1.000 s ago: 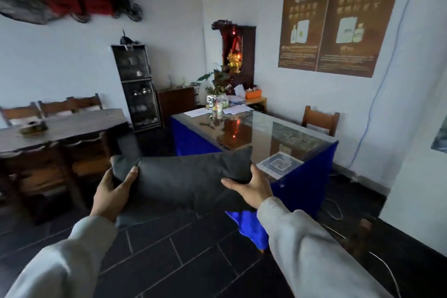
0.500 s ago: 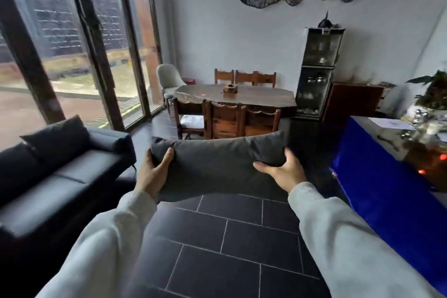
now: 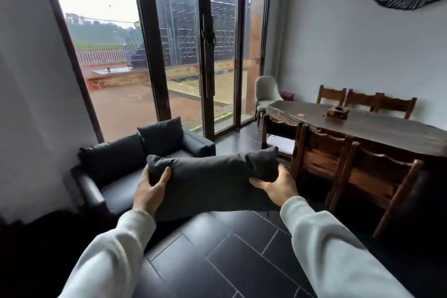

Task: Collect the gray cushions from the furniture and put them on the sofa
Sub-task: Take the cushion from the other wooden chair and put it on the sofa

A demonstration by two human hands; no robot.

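- dark sofa (image 3: 116,191) under the glass doors (image 3: 205,55), one cushion (image 3: 160,136) propped in its far corner
- gray cushion (image 3: 212,184) held level in the air, near the sofa's front
- left hand (image 3: 151,192) and right hand (image 3: 278,186) clamped on its two ends, fingers curled into the fabric

Dark gray cushion (image 3: 212,181), black sofa (image 3: 116,191), brown wooden table (image 3: 377,128), black floor tiles (image 3: 242,261).
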